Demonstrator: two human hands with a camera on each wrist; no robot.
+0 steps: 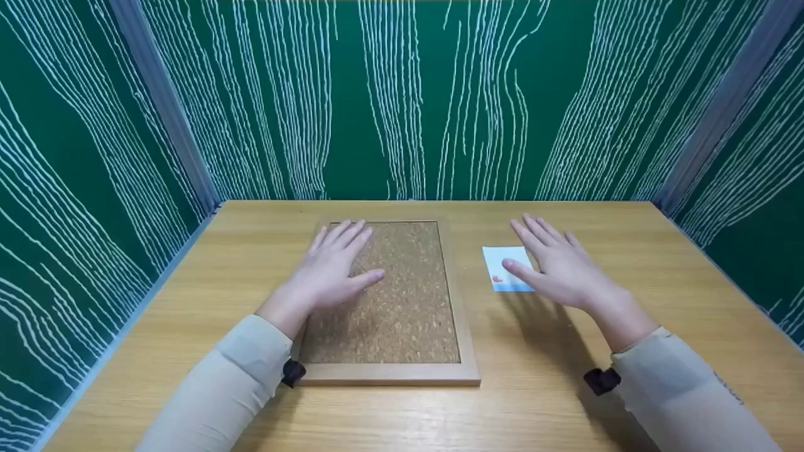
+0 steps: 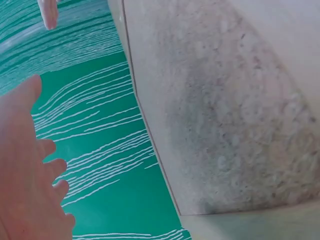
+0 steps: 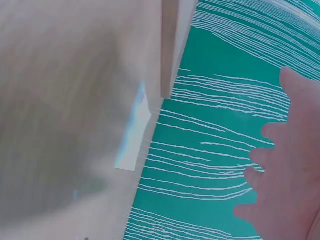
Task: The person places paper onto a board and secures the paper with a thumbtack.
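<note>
A cork board in a light wooden frame [image 1: 394,373] lies flat in the middle of the table; its cork face [image 2: 240,115] fills much of the left wrist view. My left hand [image 1: 331,267] is spread flat over the board's upper left part, fingers straight, holding nothing. A small white card [image 1: 502,270] with a blue strip and a red mark lies to the right of the board; the same card [image 3: 134,135] shows in the right wrist view. My right hand [image 1: 556,263] hovers open over the card's right edge, fingers straight, and covers part of it.
The light wooden table [image 1: 659,282] is enclosed by green panels with white wavy lines [image 1: 427,100] at the back and on both sides. Beige sleeves [image 1: 239,376] cover both forearms, each with a black wrist strap.
</note>
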